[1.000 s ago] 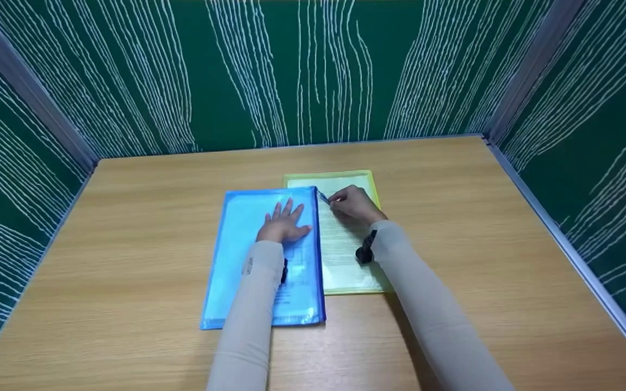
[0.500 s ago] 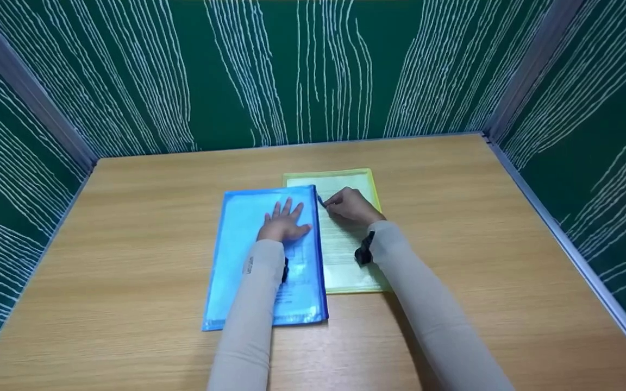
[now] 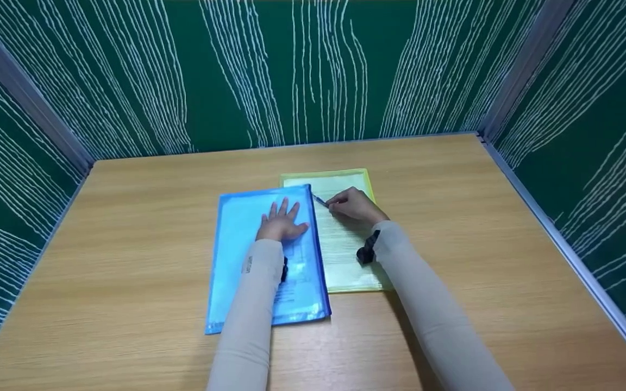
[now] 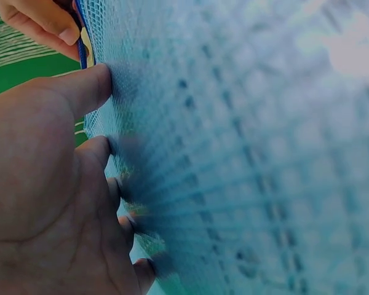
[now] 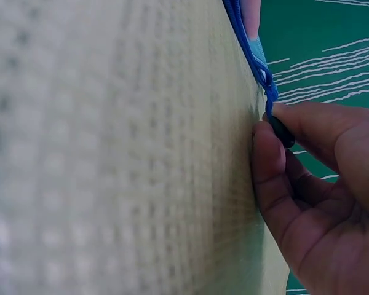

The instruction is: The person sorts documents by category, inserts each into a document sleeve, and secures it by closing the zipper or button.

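Note:
A translucent blue zip document folder (image 3: pixel 296 266) lies on the table, partly over a yellow-edged zip folder (image 3: pixel 345 260) with a printed sheet showing through. My left hand (image 3: pixel 281 224) rests spread on the blue folder; in the left wrist view its fingertips (image 4: pixel 98 80) press the mesh-patterned surface. Beside the blue folder's upper right corner, my right hand (image 3: pixel 355 205) pinches the zip pull (image 3: pixel 320 201). The right wrist view shows this pull as a blue cord (image 5: pixel 269 101) with a dark end (image 5: pixel 281 131) between thumb and finger.
The wooden table (image 3: pixel 128 260) extends around both folders. Green partition walls (image 3: pixel 335 70) with white streaks stand along its back and sides, and metal posts (image 3: pixel 525 65) rise at the corners.
The blue folder has turned slightly counterclockwise, its top edge shifting left and its bottom edge right. My right hand still pinches the pull, whose cord angles out further from the folder.

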A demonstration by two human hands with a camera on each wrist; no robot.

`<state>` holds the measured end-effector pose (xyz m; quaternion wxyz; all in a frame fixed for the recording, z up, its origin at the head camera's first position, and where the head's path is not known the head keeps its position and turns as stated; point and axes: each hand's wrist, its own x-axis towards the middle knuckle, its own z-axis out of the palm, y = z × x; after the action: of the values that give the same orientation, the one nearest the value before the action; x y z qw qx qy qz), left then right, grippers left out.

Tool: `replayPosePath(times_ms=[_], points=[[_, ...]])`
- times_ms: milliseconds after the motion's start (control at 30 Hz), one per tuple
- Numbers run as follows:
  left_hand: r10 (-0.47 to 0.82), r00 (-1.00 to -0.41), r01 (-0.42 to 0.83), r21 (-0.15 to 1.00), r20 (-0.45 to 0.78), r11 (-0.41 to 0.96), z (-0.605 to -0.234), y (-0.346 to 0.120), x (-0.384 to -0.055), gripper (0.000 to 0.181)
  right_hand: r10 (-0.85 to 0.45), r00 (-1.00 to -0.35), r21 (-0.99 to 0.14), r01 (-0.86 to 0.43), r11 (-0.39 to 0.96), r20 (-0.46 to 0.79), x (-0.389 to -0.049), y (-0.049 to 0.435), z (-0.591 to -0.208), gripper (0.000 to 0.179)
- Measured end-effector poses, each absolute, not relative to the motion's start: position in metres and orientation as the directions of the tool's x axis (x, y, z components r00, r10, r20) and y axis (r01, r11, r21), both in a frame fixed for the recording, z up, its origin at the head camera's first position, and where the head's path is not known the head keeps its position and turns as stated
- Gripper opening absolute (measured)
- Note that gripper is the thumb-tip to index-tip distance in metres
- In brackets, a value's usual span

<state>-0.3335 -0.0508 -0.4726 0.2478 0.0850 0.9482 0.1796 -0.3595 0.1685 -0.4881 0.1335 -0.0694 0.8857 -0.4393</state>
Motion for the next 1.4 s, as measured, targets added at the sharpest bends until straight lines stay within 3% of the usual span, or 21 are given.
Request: replayPosePath(times_ms=[300,533,733,1400], points=[[0.224,-0.888,0.056,0.388,-0.402,0.920,-0.478,-0.054,-0.337,0.072,-0.235,-0.946,-0.820,0.051,0.571,-0.223,-0.358,0.172,-0.490,0.019],[0.230,-0.885,0.046,0.415,-0.404,0.909,-0.477,-0.053,-0.341,0.073,-0.255,-0.951,-0.832,0.003,0.555,-0.174,-0.356,0.176,-0.489,0.019],[0.221,-0.897,0.042,0.425,-0.382,0.904,-0.476,-0.056,-0.341,0.073,-0.282,-0.937,-0.852,0.030,0.523,-0.206,-0.356,0.176,-0.489,0.019],[0.221,-0.884,0.022,0.436,-0.411,0.900,-0.478,-0.059,-0.345,0.074,-0.268,-0.921,-0.839,0.102,0.535,-0.283,-0.344,0.176,-0.489,0.015]])
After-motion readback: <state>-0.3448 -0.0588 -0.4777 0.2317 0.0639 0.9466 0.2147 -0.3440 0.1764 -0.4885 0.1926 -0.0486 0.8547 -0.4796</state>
